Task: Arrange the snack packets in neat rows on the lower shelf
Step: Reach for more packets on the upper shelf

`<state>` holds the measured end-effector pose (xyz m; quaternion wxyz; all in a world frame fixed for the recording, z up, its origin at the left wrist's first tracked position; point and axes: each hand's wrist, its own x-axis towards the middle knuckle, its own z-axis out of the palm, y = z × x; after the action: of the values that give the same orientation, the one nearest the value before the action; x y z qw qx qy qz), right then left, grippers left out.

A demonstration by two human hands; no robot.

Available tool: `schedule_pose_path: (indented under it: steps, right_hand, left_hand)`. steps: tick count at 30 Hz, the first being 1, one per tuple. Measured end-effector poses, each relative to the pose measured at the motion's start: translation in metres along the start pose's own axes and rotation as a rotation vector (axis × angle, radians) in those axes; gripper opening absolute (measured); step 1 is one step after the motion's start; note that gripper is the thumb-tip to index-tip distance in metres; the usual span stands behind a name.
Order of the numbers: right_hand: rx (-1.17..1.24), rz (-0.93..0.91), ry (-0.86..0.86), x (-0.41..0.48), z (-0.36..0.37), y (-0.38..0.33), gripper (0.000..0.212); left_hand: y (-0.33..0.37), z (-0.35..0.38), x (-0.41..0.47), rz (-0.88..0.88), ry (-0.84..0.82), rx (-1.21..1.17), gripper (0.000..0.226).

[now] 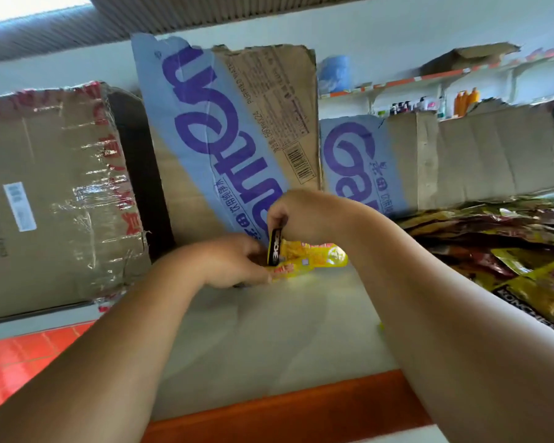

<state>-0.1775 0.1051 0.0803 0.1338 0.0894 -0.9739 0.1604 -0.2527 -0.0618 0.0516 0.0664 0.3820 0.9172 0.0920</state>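
Note:
A yellow snack packet with a black end lies at the back of the pale shelf board, against the blue-printed cardboard. My right hand comes down from above and pinches the packet's black end. My left hand grips its left side low on the shelf. A heap of gold and dark red snack packets lies on the shelf to the right, apart from both hands.
A taped brown carton stands at the left. Torn blue-printed cardboard lines the back, with a lower cardboard wall to the right. The shelf's orange front edge runs below. Bottles stand on distant shelves.

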Motion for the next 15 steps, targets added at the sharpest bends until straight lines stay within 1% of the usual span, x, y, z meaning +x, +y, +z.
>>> schedule_pose_path:
  steps: [3,4,6,7,8,10,12,13,14,15]
  right_hand:
    - [0.119,-0.023,0.179,0.001,-0.001,0.004,0.023]
    - [0.137,-0.043,0.215,0.001,-0.001,0.003,0.022]
    - [0.178,-0.074,0.267,0.003,-0.002,0.001,0.026]
    - [0.202,-0.079,0.280,0.002,-0.004,0.000,0.028]
    - [0.223,-0.083,0.284,0.002,-0.005,0.000,0.028]
    - [0.226,-0.107,0.274,0.000,-0.008,-0.002,0.028]
    - [0.187,-0.114,0.259,-0.004,-0.011,-0.005,0.029]
    - [0.149,-0.103,0.223,-0.006,-0.012,-0.007,0.030]
    - [0.098,-0.087,0.144,-0.008,-0.011,-0.009,0.032]
    - [0.045,-0.071,0.019,-0.009,-0.010,-0.010,0.034]
  left_hand:
    - [-0.009,-0.007,-0.004,-0.049,0.004,-0.033,0.009]
    - [-0.013,-0.008,-0.006,-0.081,-0.005,-0.040,0.012]
    - [-0.020,-0.009,-0.010,-0.172,-0.026,-0.066,0.027]
    - [-0.023,-0.009,-0.011,-0.233,-0.035,-0.091,0.030]
    - [-0.026,-0.009,-0.013,-0.305,-0.050,-0.138,0.027]
    - [-0.032,-0.009,-0.014,-0.449,-0.096,-0.191,0.020]
    - [-0.036,-0.006,-0.014,-0.567,-0.168,-0.183,0.025]
    - [-0.037,-0.004,-0.014,-0.609,-0.197,-0.172,0.029]
    - [-0.036,-0.003,-0.014,-0.634,-0.206,-0.160,0.033]
    - [-0.035,-0.003,-0.013,-0.648,-0.199,-0.135,0.038]
